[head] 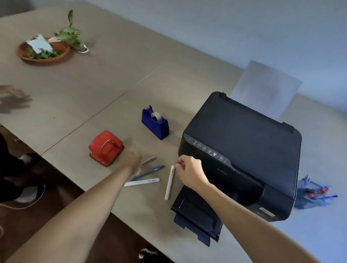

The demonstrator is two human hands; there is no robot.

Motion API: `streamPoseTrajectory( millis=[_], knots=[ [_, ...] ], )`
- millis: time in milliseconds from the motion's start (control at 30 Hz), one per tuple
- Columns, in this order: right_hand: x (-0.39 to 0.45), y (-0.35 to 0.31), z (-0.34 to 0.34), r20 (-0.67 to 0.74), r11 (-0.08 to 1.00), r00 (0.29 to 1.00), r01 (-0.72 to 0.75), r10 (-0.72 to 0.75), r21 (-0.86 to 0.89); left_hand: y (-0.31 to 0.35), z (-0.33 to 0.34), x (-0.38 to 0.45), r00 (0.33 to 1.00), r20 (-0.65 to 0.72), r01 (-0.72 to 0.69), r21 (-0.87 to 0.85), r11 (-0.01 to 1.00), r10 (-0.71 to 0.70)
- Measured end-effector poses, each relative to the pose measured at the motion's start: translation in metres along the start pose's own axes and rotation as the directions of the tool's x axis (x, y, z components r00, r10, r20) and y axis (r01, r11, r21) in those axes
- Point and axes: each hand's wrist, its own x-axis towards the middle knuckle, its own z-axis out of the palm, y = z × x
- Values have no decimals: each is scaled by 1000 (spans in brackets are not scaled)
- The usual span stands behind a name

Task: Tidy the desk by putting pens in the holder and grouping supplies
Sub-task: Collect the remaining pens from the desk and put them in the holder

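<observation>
Pen-gathering step: right hand (188,169), grip pinching the top of the white pen (169,182); left hand (134,159), blurred, grip unclear, over coloured pens (148,170). Next: lift toward blue holder (314,194), at 3 o'clock past the printer (242,147).

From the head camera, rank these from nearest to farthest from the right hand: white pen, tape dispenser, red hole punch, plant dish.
From the right hand:
1. White pen, at its fingers.
2. Tape dispenser, up and left.
3. Red hole punch, farther left, beyond the left hand.
4. Plant dish, far corner, left.
</observation>
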Motion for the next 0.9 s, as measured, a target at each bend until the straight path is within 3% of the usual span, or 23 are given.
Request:
streamPoseTrajectory(
  millis=[133,200,333,400,533,633,700,800,900],
  knots=[
    [14,1,23,64,988,990,-123,129,-97,-4,15,8,996,-4,-83,191,978,86],
    [23,0,34,69,972,980,-175,188,-159,-5,21,15,996,-20,-85,157,984,89],
    [38,-9,50,79,928,955,-254,284,-274,-4,24,19,986,-18,-168,-124,978,167],
    [44,-12,56,118,918,944,-264,309,-297,-4,31,21,964,40,-260,-89,961,264],
    [48,-10,65,155,850,936,-207,316,-483,-11,40,28,946,78,-315,-1,949,314],
    [57,2,73,159,852,932,-216,325,-477,-16,39,31,925,65,-379,172,909,374],
    [59,5,75,113,896,918,-334,379,-291,-23,36,34,937,12,-345,170,923,348],
    [59,-3,78,95,957,973,-184,209,-226,-31,19,33,961,-154,-230,17,973,230],
    [57,-13,96,258,964,966,49,21,-260,-35,-5,26,973,-218,-135,-256,957,78]
  ],
)
